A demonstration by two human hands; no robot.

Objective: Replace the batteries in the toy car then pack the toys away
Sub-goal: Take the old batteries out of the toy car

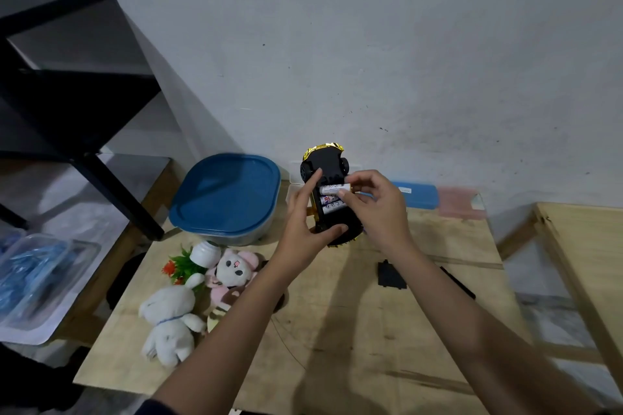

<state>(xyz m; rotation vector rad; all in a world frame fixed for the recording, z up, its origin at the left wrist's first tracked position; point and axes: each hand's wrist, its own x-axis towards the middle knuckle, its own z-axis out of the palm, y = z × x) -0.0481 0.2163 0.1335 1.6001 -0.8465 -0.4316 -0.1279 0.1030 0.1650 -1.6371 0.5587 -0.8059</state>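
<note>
The scene is dim and bluish-grey, with soft, even light and no glare. The arms throw broad, soft shadows down the wooden table, and the black shelf casts a slanting shadow on the wall. Wide-angle distortion bends the edges outward. The middle is fairly sharp; a pink thing at the table's far right edge is smeared, and the corners look soft.

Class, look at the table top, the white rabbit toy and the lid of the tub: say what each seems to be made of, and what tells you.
Table top: pale bare wood, probably plywood; grain, scuffs and a matt face show.
White rabbit toy: soft plush fabric, fuzzy and matt, limbs slumped.
Lid of the tub: blue plastic, it seems; smooth moulded rim, soft sheen.
</note>
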